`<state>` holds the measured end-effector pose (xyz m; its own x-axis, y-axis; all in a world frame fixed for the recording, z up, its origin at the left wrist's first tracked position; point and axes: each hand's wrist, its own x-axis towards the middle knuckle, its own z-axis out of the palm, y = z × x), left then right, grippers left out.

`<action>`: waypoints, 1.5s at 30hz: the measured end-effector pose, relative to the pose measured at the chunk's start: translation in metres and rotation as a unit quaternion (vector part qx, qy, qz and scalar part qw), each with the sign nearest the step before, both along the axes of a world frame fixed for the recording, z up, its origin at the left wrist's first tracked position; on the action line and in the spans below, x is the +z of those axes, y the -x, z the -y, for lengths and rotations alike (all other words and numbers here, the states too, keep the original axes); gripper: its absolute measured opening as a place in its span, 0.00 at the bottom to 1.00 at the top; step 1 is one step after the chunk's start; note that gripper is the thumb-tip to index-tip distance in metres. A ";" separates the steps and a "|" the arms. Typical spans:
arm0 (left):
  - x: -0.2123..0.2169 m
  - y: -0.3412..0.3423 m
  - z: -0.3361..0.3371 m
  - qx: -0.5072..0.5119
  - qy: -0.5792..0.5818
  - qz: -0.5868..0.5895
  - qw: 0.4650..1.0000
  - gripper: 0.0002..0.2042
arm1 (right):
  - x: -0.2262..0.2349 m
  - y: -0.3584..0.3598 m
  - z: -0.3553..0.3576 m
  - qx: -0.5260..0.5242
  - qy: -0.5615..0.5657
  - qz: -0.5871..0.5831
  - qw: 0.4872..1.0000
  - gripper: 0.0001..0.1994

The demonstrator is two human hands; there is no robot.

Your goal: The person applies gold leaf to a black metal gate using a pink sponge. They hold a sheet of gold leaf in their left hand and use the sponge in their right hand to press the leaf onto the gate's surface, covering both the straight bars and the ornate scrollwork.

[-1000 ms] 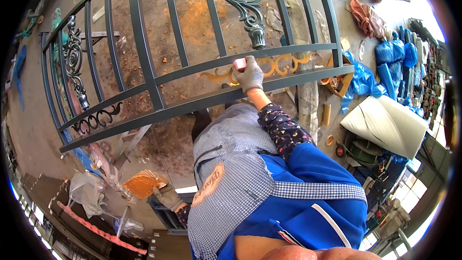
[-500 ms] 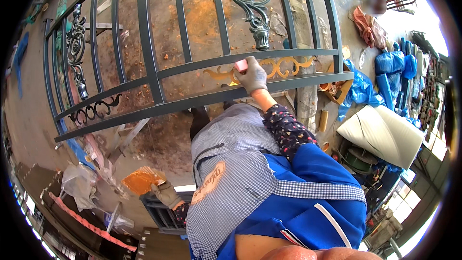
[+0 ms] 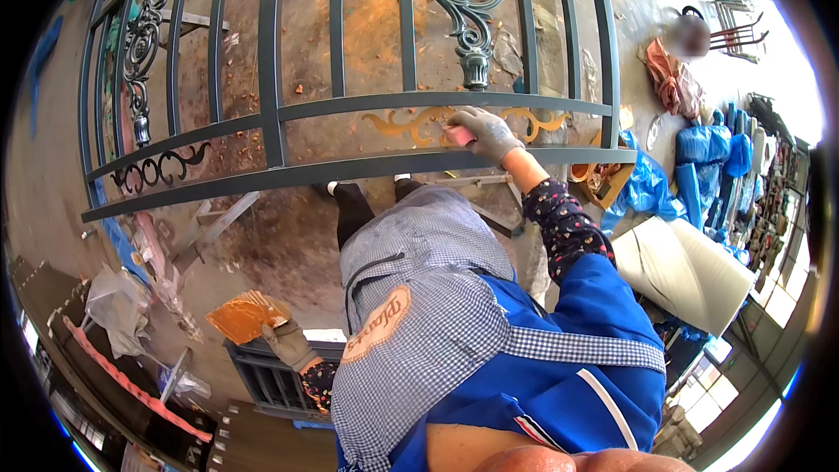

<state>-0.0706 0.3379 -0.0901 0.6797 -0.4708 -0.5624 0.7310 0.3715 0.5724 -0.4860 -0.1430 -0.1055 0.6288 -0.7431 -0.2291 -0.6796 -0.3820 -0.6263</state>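
My right hand (image 3: 488, 137), in a grey glove, is closed on a small pink sponge (image 3: 458, 134) at the lower band of a dark grey metal railing (image 3: 350, 167). Between two rails there, a gold scroll ornament (image 3: 398, 125) shows on both sides of the hand, which hides its middle. Farther left, a similar scroll (image 3: 162, 171) is black. Low on the left, my gloved left hand (image 3: 288, 346) grips a flat piece of cardboard (image 3: 245, 315) smeared orange-brown. A dark green cast ornament (image 3: 468, 9) stands among the upright bars.
To the right lie blue-wrapped bundles (image 3: 703, 142), a cardboard box (image 3: 615, 185) and a large cream foam roll (image 3: 686, 271). Clear plastic (image 3: 118, 306) is heaped at the left. Metal trestle legs (image 3: 223, 217) stand under the railing, and a dark slatted panel (image 3: 271, 378) lies beside my left hand.
My right hand has moved right along the gold scroll with the sponge, uncovering more of its left part. My left hand and the cardboard have shifted slightly left as the whole view moved.
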 end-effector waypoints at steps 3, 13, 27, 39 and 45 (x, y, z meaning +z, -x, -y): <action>0.005 0.011 0.002 -0.010 0.027 -0.023 0.999 0.22 | -0.006 -0.013 0.011 0.119 0.001 -0.017 0.993 0.19; -0.007 0.049 -0.018 0.035 0.034 -0.041 0.998 0.22 | 0.001 0.001 0.039 0.375 0.088 -0.181 0.905 0.16; -0.011 0.055 -0.021 0.042 -0.009 -0.001 0.999 0.24 | -0.003 0.006 0.041 0.328 0.113 -0.152 0.925 0.15; -0.020 0.045 -0.020 0.006 0.044 -0.028 0.999 0.24 | -0.008 0.013 0.013 -0.013 0.070 -0.172 0.982 0.17; -0.023 0.039 -0.005 0.004 0.028 -0.055 0.998 0.24 | -0.015 -0.007 0.002 -0.044 0.061 -0.096 0.993 0.17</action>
<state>-0.1096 0.3426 -0.1128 0.6187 -0.4991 -0.6068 0.7855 0.4064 0.4666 -0.4788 -0.1446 -0.1208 0.5134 -0.8231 -0.2428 -0.8160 -0.3806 -0.4351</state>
